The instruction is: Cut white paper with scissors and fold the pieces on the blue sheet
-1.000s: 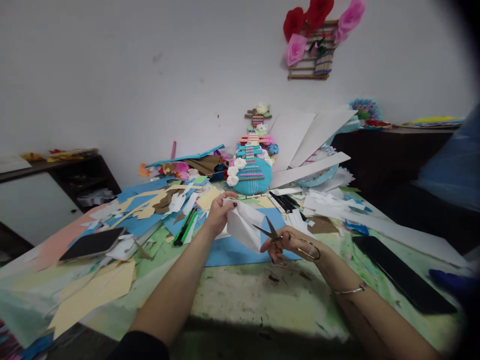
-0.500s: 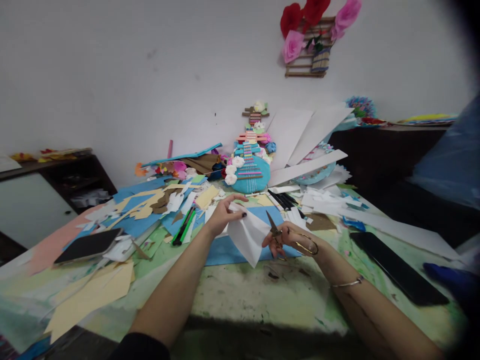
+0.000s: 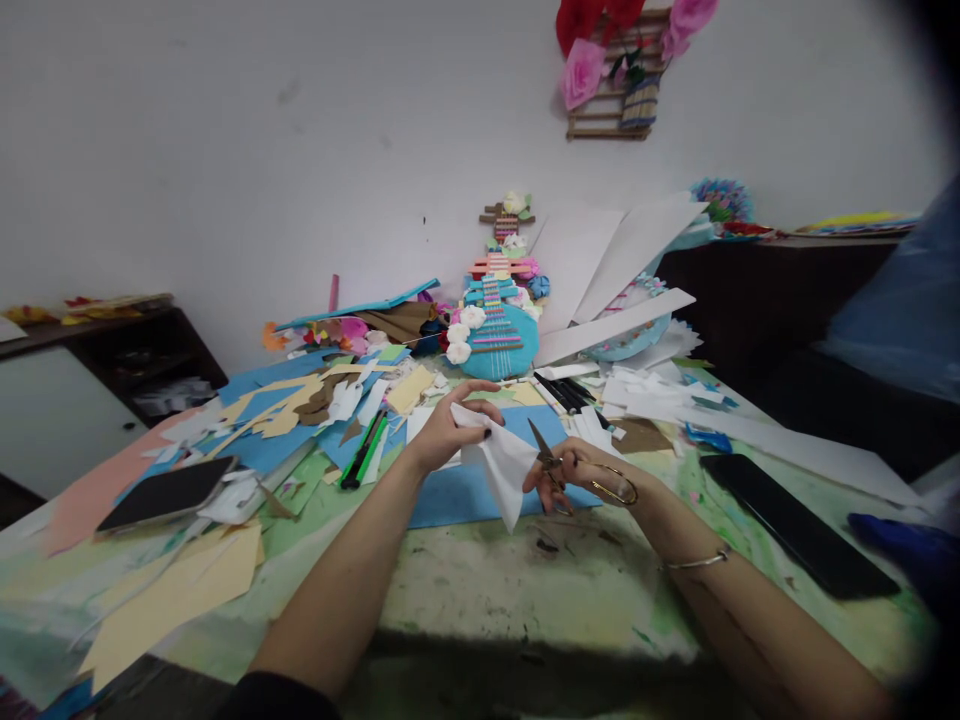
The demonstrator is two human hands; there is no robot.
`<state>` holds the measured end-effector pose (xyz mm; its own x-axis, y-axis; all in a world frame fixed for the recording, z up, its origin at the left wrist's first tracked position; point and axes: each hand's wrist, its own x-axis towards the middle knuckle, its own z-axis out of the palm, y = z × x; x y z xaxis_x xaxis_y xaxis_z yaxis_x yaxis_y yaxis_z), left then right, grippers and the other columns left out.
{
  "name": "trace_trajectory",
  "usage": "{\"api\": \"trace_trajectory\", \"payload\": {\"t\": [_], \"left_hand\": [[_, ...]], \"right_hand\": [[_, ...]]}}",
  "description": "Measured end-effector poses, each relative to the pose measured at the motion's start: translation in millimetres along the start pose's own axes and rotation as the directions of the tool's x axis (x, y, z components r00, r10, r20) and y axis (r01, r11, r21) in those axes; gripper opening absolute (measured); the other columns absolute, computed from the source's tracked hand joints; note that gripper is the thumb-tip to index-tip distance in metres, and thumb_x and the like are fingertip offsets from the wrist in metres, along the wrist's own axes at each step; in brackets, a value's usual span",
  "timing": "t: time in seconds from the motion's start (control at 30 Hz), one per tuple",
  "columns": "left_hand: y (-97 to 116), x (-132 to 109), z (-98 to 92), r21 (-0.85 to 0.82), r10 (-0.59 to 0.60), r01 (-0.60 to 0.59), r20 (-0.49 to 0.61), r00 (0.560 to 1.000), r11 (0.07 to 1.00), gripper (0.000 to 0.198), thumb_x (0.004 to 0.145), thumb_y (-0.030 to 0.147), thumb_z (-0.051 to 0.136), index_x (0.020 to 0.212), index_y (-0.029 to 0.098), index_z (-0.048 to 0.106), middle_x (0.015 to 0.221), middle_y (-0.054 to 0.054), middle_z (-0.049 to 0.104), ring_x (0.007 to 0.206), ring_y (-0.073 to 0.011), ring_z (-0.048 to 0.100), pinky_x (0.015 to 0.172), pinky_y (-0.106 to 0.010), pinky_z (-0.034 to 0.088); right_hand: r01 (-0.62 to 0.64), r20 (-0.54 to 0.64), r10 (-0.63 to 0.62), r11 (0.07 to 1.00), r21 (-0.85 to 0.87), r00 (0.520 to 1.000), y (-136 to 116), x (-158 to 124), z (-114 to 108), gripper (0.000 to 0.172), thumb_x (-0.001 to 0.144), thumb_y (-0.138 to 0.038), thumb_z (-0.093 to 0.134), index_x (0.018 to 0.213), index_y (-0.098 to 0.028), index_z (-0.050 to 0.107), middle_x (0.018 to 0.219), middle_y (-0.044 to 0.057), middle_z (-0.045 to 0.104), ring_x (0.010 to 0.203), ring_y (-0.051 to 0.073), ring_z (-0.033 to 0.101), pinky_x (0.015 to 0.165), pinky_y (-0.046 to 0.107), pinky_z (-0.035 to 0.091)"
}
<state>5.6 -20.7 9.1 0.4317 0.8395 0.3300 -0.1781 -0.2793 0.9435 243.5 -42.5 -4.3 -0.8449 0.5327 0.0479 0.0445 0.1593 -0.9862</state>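
Observation:
My left hand [image 3: 454, 432] pinches a white sheet of paper [image 3: 496, 468] by its upper edge, and the sheet hangs down to a pointed corner. In my right hand [image 3: 566, 474] is a pair of scissors [image 3: 541, 442], its blades tipped up and to the left beside the paper. The fingers of this hand touch or nearly touch the sheet's right side; I cannot tell which. Beneath both hands lies a blue sheet [image 3: 450, 498] on the table.
Paper scraps [image 3: 300, 405] cover the table's left side, near a green cutter [image 3: 365, 452] and a phone [image 3: 166, 493]. Black pens [image 3: 568, 392] lie behind my right hand. A long black object [image 3: 799, 525] rests at right. A decorated blue paper guitar [image 3: 501, 340] leans on the wall.
The white paper has folded and narrowed slightly in my left hand. My right hand keeps the scissors in nearly the same place. The view has tilted down a little.

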Motion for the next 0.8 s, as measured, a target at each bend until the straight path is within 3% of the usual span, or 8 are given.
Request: {"api": "trace_trajectory", "payload": {"t": [0.1,0.43,0.6,0.8], "left_hand": [[0,-1,1.4,-0.004,-0.033,0.033,0.033,0.999,0.999,0.055,0.062,0.016,0.064,0.115,0.018,0.048,0.084,-0.008,0.068,0.064,-0.0151,0.059,0.058,-0.022,0.042],[2,-2,6.6,-0.065,-0.004,0.014,0.152,0.988,0.998,0.055,0.061,0.026,0.072,0.112,0.017,0.053,0.079,-0.006,0.065,0.073,-0.0199,0.062,0.062,-0.026,0.044],[1,-1,10.5,0.089,0.012,-0.024,0.14,0.99,0.996,0.055,0.06,0.022,0.077,0.11,0.017,0.055,0.076,-0.004,0.063,0.069,-0.0161,0.06,0.064,-0.025,0.045],[2,-1,11.8,0.12,0.049,-0.062,0.115,0.992,0.991,0.064,0.06,0.019,0.077,0.118,0.018,0.05,0.075,-0.002,0.062,0.069,-0.0132,0.058,0.065,-0.023,0.045]], "right_hand": [[0.014,-0.013,-0.014,1.0,-0.001,1.0,-2,-1,2,0.058,0.077,-0.062,0.051,0.09,-0.007,0.067,0.075,0.012,0.067,0.055,0.013,0.054,0.053,0.025,0.042],[-0.029,-0.033,0.03,0.999,0.022,0.999,-8,0,6,0.05,0.076,-0.055,0.056,0.087,-0.008,0.066,0.077,0.011,0.068,0.055,0.011,0.053,0.054,0.024,0.043],[-0.021,-0.01,0.021,1.0,0.004,1.0,-7,0,5,0.054,0.078,-0.058,0.053,0.091,-0.007,0.066,0.078,0.011,0.068,0.056,0.011,0.053,0.055,0.024,0.043],[0.01,-0.005,-0.01,1.0,-0.021,1.0,-4,1,4,0.059,0.078,-0.061,0.052,0.09,-0.005,0.066,0.07,0.009,0.066,0.051,0.01,0.052,0.05,0.023,0.042]]}}
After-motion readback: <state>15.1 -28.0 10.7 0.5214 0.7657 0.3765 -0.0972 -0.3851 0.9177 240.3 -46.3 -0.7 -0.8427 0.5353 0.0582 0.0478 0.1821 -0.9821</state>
